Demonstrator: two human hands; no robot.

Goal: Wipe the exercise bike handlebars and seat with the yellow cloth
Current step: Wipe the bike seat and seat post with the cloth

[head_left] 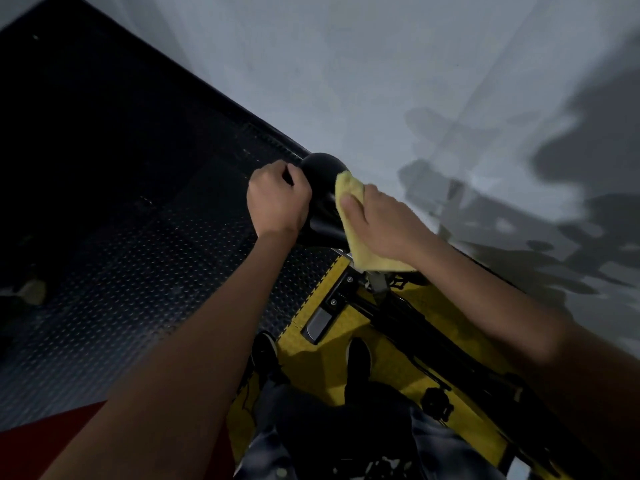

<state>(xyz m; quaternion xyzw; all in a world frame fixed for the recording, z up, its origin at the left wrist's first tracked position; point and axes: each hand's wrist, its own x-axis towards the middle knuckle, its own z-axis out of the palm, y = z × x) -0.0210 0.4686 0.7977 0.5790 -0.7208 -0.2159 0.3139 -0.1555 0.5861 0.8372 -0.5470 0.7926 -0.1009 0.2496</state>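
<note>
Clenching the black handlebar (322, 168) at twelve o'clock, the left hand (277, 202) is steadying it, while the right hand (384, 225) is apparently pressing the yellow cloth (349, 216) against its three o'clock side.

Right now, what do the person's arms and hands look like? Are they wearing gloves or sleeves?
No gloves and no sleeves. The left hand and the right hand are bare, and both forearms are bare all the way down the picture. I can see no watch, ring or bracelet. The light is dim, so tiny details could hide.
</note>
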